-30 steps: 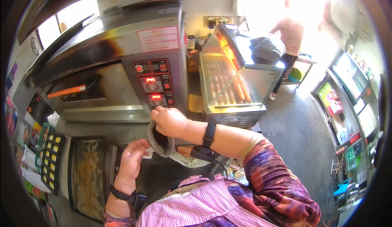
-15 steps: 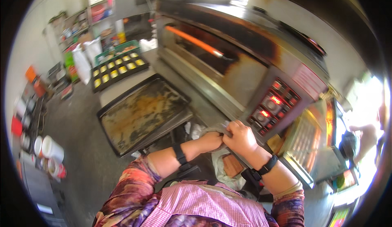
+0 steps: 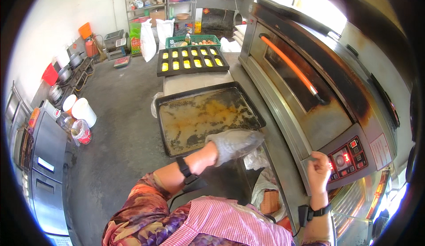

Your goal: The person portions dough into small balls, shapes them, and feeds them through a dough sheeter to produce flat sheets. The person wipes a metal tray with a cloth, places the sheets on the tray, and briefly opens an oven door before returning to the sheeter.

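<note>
By one oven (image 3: 325, 115), the left hand (image 3: 239, 144) wears one mitt (image 3: 223, 152)

A grey mitt (image 3: 234, 146) hides the left hand, while the lower edge cuts off the right arm (image 3: 319, 230)

- Mitt (image 3: 234, 145): matt, creased cloth
- Baking tray (image 3: 208, 115): dark metal, rough with patchy wear
- Oven (image 3: 330, 128), two o'clock: metal, smooth below, scorched dull above
- Bucket (image 3: 84, 112), nine o'clock: smooth plastic
- Apron (image 3: 230, 221), six o'clock: matt cloth
</note>
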`<state>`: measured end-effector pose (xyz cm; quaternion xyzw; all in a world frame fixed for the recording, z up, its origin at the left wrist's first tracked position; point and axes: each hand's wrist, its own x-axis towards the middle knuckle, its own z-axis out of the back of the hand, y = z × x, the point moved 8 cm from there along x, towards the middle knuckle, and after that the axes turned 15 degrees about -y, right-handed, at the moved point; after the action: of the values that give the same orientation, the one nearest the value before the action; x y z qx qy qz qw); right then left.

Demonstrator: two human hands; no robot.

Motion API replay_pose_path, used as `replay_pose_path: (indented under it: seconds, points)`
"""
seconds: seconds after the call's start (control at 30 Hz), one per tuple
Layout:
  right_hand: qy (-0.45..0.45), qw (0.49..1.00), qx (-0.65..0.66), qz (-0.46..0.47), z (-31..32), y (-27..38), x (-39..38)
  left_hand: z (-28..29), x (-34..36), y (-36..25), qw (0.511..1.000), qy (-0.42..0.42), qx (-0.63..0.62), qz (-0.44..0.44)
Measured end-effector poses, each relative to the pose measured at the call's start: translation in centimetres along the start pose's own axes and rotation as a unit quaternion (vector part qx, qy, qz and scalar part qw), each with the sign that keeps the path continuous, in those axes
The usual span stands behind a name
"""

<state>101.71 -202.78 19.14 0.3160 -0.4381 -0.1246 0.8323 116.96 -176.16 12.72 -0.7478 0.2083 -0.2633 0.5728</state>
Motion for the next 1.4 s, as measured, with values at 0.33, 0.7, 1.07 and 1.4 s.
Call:
replay_pose_path:
  seconds: [0.33, 0.7, 1.07, 1.4]
  points:
    - [-0.26, 0.916, 0.088, -0.291, 14.0, -12.4, -3.0, 5.9, -2.9, 0.5, 0.954, -0.079, -0.221, 0.187]
    - [-0.405, 0.89, 0.024, -0.207, 23.7, -7.8, -7.5, 1.5, 3.3, 6.5, 0.94, -0.034, -0.215, 0.262]
    - [-0.512, 0.848, 0.0, -0.139, 34.3, -6.8, -9.3, -4.1, 4.1, 8.8, 0.938, -0.034, -0.183, 0.292]
    - [-0.428, 0.889, 0.029, -0.161, 33.4, -11.2, -6.7, -4.8, -2.1, 6.0, 0.943, -0.106, -0.188, 0.253]
